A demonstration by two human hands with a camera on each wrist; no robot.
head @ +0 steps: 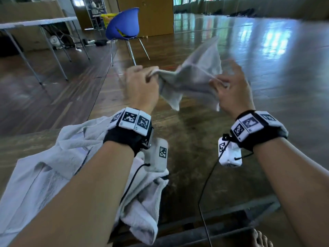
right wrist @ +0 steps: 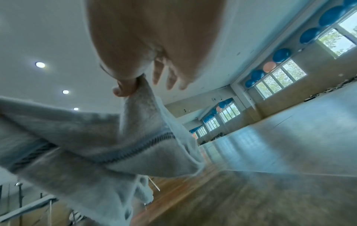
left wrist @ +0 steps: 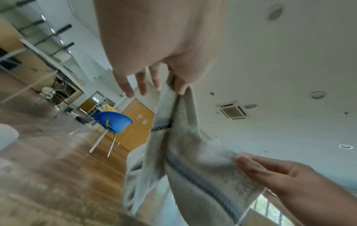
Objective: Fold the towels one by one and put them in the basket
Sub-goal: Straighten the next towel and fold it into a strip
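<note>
A small grey towel with a dark zigzag stripe hangs in the air between both hands, crumpled and blurred. My left hand pinches its left corner between thumb and forefinger. My right hand pinches the right edge, thumb pressed on the cloth, other fingers loose. A pile of white towels lies on the brown surface under my left forearm. No basket is near my hands.
A blue chair stands ahead on the wooden floor, with a yellow basket behind it. A white folding table is at the far left. A bare foot shows at the bottom edge.
</note>
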